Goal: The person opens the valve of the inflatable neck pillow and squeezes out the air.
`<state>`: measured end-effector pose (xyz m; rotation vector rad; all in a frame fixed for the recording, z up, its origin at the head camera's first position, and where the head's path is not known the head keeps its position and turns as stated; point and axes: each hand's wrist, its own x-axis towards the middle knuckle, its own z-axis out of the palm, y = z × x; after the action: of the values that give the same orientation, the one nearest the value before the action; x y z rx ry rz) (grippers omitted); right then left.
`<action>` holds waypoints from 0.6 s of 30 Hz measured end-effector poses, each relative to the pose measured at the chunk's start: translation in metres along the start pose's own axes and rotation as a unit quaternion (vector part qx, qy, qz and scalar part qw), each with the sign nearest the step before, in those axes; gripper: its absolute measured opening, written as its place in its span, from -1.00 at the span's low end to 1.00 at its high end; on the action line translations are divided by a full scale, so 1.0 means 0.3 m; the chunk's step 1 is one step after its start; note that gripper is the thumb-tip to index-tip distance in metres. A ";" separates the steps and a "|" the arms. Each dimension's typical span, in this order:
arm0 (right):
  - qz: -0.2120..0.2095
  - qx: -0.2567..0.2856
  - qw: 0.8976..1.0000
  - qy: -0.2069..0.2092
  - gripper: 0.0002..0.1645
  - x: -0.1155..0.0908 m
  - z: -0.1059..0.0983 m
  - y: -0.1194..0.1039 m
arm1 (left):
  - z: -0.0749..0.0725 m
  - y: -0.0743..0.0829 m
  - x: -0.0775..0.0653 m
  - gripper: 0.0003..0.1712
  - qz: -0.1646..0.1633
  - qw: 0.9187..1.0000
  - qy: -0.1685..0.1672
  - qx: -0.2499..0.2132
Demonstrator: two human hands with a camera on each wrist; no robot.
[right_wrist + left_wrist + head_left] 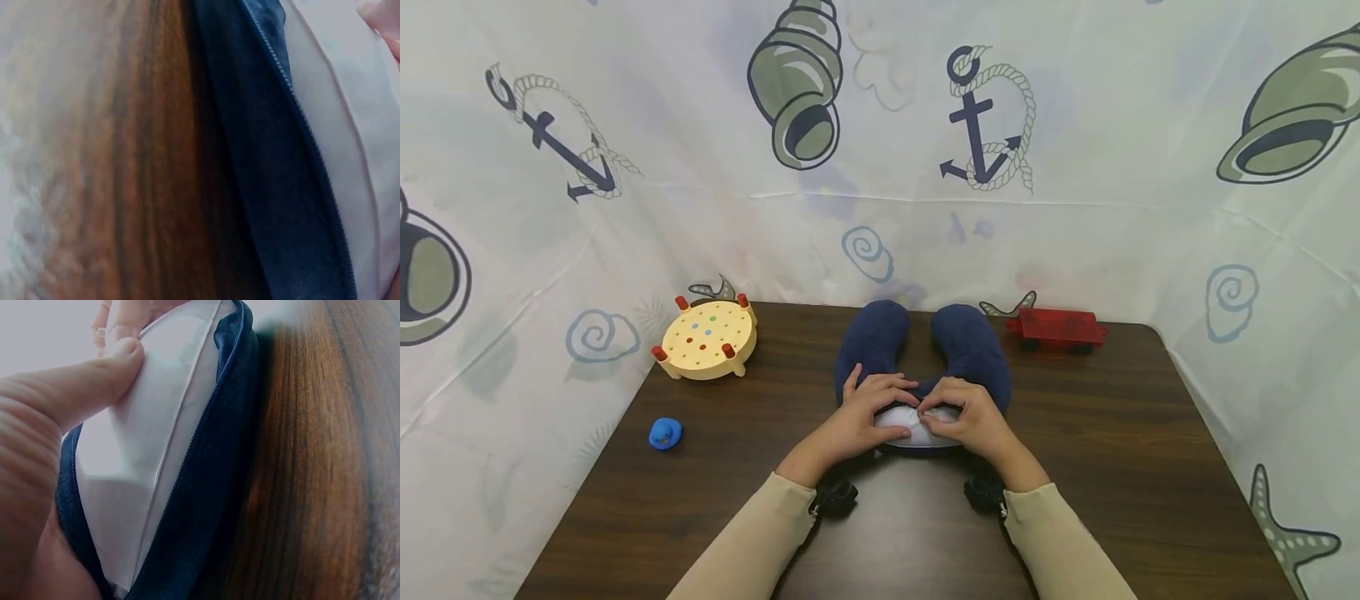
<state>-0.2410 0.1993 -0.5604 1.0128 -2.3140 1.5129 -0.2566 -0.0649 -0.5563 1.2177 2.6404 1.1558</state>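
A navy U-shaped neck pillow (976, 342) lies on the table, its curved middle toward me and its two arms pointing away. Its zipper (199, 428) gapes wide along the near edge, baring a white inner cushion (904, 417). From the left, my left hand (863, 414) grips the white fabric, thumb on the near side and fingers on the far side. My right hand (972, 421) pinches the same fabric near its middle with thumb and index finger. Puckers run through the fabric between both hands. In the right wrist view most of the right hand is out of frame.
At the back left stands a round yellow pegboard (711, 337) with red pegs. A small blue rubber duck (665, 433) sits in front of it. A red toy wagon (1063, 327) is at the back right. A printed curtain (895, 108) encloses the dark wooden table (1112, 467).
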 end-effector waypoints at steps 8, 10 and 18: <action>-0.025 -0.060 0.998 0.015 -0.72 0.004 -0.003 -0.008 | 0.001 -0.004 0.002 -0.53 0.007 1.000 -0.001 -0.005; -0.029 -0.069 0.997 0.013 -0.73 0.006 -0.001 -0.011 | 0.000 -0.004 0.002 -0.53 0.008 1.000 0.001 -0.004; -0.027 -0.093 0.995 0.015 -0.73 -0.001 0.011 -0.008 | 0.003 -0.003 -0.002 -0.54 0.004 1.000 -0.002 -0.002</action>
<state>-0.2384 0.1959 -0.5603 0.9881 -2.3352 1.2569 -0.2565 -0.0651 -0.5579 1.2294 2.6312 1.1589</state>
